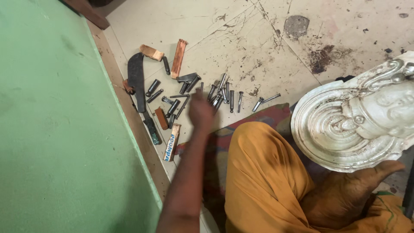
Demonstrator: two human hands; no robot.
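So the left hand (201, 110) is stretched out over a scatter of small metal chisels (222, 92) on the tiled floor (241, 39), hovering right at the middle of the pile. It's blurry, so I can't tell if the fingers are clenched, loose, or already on one of them. The chisels lie in a loose band, running toward the green wall (64, 129) on the left. Right along that wall edge there's a dark curved blade (136, 80), plus a few wooden blocks (178, 58) just beyond the chisels. Past the pile the floor is open, just stained and cracked tile toward the far edge. Can't see the right hand at all. On the right, a white carved statue (349, 125) is propped against a bare foot (345, 198), next to an orange-clothed knee (263, 172), well apart from the chisels.
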